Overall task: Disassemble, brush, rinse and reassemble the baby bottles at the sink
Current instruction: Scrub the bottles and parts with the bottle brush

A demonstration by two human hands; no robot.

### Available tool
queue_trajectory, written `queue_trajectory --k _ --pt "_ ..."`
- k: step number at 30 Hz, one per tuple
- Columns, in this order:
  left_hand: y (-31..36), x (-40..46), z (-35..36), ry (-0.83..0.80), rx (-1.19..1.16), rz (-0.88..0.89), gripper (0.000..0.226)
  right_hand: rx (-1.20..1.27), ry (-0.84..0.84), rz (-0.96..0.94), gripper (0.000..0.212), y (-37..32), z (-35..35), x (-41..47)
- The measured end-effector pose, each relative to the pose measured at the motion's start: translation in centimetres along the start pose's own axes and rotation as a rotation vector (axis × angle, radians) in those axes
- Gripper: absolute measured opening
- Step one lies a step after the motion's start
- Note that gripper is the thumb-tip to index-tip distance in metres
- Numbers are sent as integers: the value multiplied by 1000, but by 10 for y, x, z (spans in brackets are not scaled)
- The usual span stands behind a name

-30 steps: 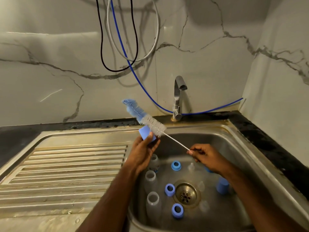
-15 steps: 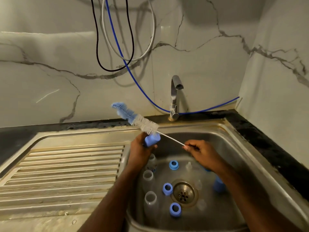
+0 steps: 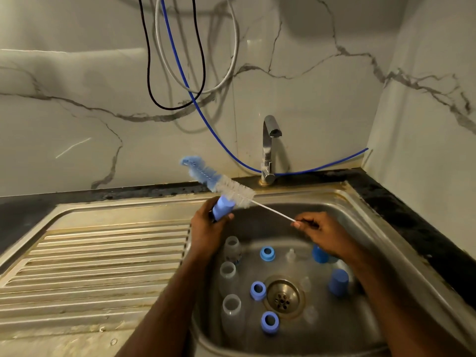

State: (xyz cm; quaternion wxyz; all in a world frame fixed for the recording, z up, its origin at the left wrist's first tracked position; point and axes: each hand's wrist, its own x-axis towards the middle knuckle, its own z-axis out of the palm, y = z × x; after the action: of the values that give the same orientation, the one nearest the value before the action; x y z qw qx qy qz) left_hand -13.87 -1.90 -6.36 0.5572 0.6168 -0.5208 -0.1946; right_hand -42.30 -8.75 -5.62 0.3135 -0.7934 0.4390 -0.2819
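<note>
The left hand [image 3: 206, 228] grips a blue bottle cap [image 3: 222, 208] above the sink's [image 3: 386, 228] far-left rim. The bottle brush [image 3: 231, 189] lies across the cap's far end, its long axis running far-left to near-right, thin handle pinched in the right hand [image 3: 324, 234].

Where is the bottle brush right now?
In the head view the bottle brush is held above the sink's back-left rim, left of the tap; the right hand pinches its handle, its bristles against the blue cap in the left hand.
</note>
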Motion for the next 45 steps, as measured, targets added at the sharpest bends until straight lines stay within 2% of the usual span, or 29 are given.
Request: queue_trajectory --k 3,7,10,12,16,18,21,24,28,30,33,35,38,40,42,45 --pt "-3 1 -7 20 -23 -8 44 -7 -56 55 18 9 -11 -4" --pt "1 -5 9 -76 -24 -11 31 -24 -33 -60 20 -7 12 -1" --pt "5 -7 8 -59 -107 -45 27 -10 -6 -63 14 -5 9 2" --pt "9 -4 1 -12 -347 -137 26 12 7 -22 14 5 -4 1" --pt "14 2 -1 -1 -1031 -440 37 43 -6 8 14 8 4 -2" --pt "19 -1 2 -83 -1203 -527 40 73 7 -15 12 -1 20 1" --pt "26 -5 5 -136 -1314 -559 49 106 24 -38 11 -6 27 5" --pt "25 -3 -1 -115 -1302 -544 56 144 -16 -8 14 0 16 2" --pt "22 0 -2 -103 -1281 -568 42 174 16 18 14 4 12 1" --pt "23 0 -2 -111 -1297 -584 44 192 32 25 13 4 14 2" --pt "25 -3 4 -187 -1138 -598 54 172 23 19 13 1 23 3" --pt "27 -5 10 -210 -1030 -619 53 169 23 8 14 -5 28 2" --pt "25 -1 10 -142 -1105 -623 39 190 -31 12 12 -4 23 1" --pt "21 4 4 -90 -1170 -599 41 204 -88 36 13 2 13 -1" --pt "16 6 1 -59 -1127 -576 47 194 -129 54 13 5 10 -2" --pt "18 -2 7 -146 -1024 -548 40 217 -128 45 12 -2 18 -3"
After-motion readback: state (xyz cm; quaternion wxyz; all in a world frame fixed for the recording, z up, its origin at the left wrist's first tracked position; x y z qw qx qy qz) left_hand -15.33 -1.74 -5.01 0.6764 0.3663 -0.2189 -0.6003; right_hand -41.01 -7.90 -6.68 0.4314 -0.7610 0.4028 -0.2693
